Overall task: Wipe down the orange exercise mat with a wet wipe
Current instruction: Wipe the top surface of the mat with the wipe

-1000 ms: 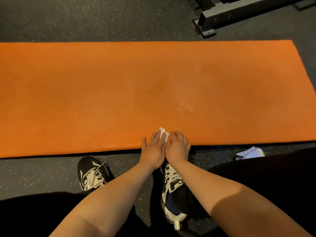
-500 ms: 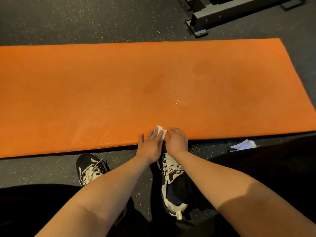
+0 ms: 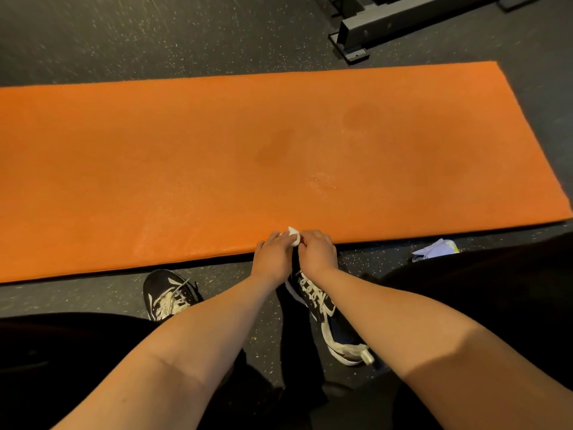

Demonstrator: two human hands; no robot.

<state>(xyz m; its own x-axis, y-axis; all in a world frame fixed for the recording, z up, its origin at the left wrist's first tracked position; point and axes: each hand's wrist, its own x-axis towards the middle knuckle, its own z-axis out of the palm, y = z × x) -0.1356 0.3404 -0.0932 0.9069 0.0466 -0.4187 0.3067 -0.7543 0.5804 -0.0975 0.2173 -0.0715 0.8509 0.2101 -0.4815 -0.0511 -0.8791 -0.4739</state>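
The orange exercise mat point(image 3: 217, 156) lies flat across the dark floor, with darker damp patches and a shiny wet streak near its middle. A small white wet wipe point(image 3: 294, 236) is bunched between my two hands at the mat's near edge. My left hand point(image 3: 273, 257) and my right hand point(image 3: 316, 252) sit side by side, fingers curled, both pinching the wipe. Most of the wipe is hidden by the fingers.
My two black-and-white sneakers point(image 3: 169, 294) point(image 3: 328, 318) stand on the speckled floor just before the mat. A white wipe packet point(image 3: 437, 249) lies on the floor to the right. A dark metal equipment base point(image 3: 372, 29) stands beyond the mat's far edge.
Both hands have drawn back a little from the mat onto its near edge, and the fingers have curled tighter round the wipe. The view has tilted slightly.
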